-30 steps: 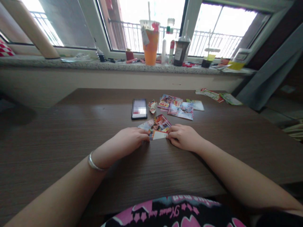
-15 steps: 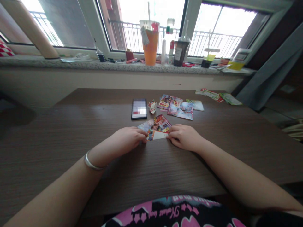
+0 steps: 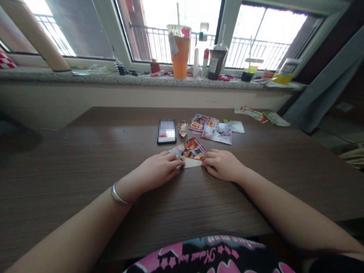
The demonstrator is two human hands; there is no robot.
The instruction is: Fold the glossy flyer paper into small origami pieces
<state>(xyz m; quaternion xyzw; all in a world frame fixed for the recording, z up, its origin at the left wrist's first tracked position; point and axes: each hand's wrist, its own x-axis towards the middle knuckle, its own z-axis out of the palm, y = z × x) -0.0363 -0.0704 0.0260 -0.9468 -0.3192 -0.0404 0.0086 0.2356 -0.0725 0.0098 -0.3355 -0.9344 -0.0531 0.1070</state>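
Observation:
A colourful printed paper (image 3: 191, 148) lies on the table with its near edge folded over into a strip showing white and orange. My left hand (image 3: 163, 167) rests across the left end of that strip, fingers together and pressing the fold. At the right end, my right hand (image 3: 220, 163) pinches the paper with bent fingers, its thumb side low on the table. Just beyond the paper are a phone (image 3: 167, 132) and a small folded paper piece (image 3: 182, 129).
Several printed leaflets (image 3: 217, 132) lie overlapping beyond my right hand. More paper strips (image 3: 254, 114) sit at the table's far right. On the windowsill stand a tall cup of orange drink (image 3: 180, 53), a dark drink cup (image 3: 217, 62), bottles and pens.
My left hand has slid right along the folded strip, covering more of its left part. My right hand stays nearly in place.

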